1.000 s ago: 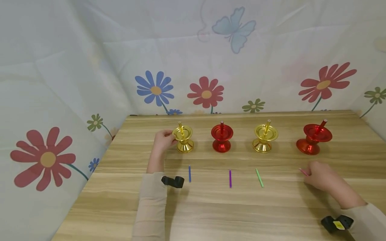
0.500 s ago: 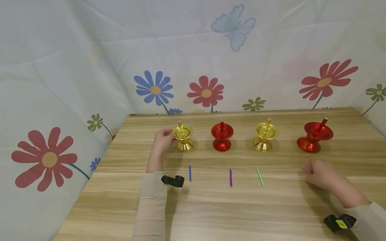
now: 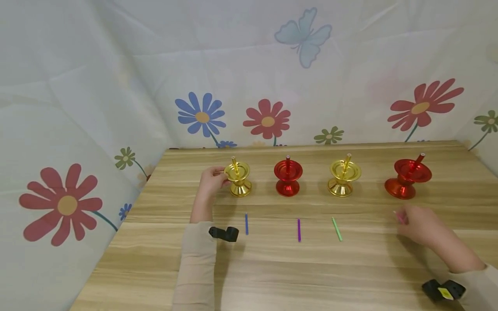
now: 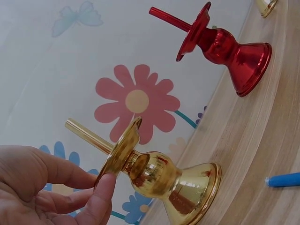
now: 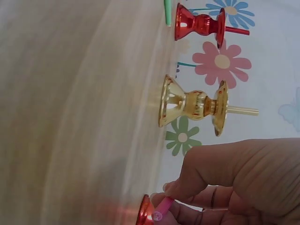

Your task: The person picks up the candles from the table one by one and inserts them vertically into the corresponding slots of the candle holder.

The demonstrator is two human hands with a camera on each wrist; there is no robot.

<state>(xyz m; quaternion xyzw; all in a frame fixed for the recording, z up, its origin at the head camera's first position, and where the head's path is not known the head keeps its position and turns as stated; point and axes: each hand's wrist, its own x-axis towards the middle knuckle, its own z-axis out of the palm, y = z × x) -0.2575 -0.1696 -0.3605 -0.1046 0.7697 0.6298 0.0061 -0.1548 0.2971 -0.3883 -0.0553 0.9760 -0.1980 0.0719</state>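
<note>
In the head view my left hand (image 3: 212,183) is at the leftmost gold candle holder (image 3: 236,172); in the left wrist view its thumb and fingers pinch the rim of that gold candle holder's dish (image 4: 119,147). My right hand (image 3: 422,226) pinches a thin pink candle (image 5: 164,207) between thumb and fingers, over the table in front of the rightmost red candle holder (image 3: 413,171). Most of the candle is hidden by the hand. Each holder has a flared foot, a shallow dish and an upright thin tube; the rightmost one leans in the head view.
Between these stand another red candle holder (image 3: 288,170) and a second gold one (image 3: 345,171). In front of the row lie a blue candle (image 3: 247,223), a purple candle (image 3: 299,230) and a green candle (image 3: 336,229) on the wooden table (image 3: 295,276). Flowered cloth (image 3: 350,77) hangs behind.
My right hand has shifted a little to the right, and the pink candle in it has turned more upright. My left hand keeps its place at the gold candle holder.
</note>
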